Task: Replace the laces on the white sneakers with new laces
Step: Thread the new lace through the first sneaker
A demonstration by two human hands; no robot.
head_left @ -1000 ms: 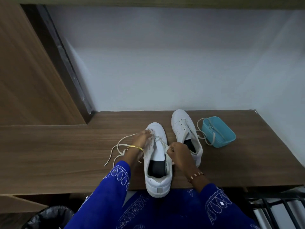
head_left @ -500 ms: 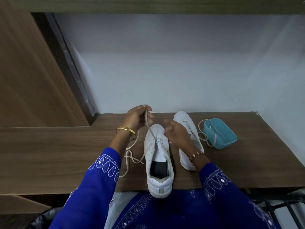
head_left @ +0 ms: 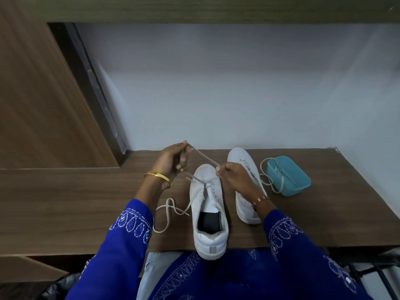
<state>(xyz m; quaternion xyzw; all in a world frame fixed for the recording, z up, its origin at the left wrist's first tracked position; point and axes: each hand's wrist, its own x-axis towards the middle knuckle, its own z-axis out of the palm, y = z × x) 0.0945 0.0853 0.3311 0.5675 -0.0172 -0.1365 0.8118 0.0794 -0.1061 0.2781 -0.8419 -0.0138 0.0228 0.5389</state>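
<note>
Since half a second earlier the right hand [head_left: 236, 176] had risen to pinch the lace [head_left: 205, 158] that the left hand [head_left: 173, 161] already pinched — a taut span between them. It ran down, seemingly, into the near sneaker [head_left: 208, 213] just below both hands. Soft and limp — best taken near its tip.

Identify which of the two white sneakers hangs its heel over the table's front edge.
The nearer sneaker, which both hands are lacing; the other sneaker sits wholly on the table.
</note>
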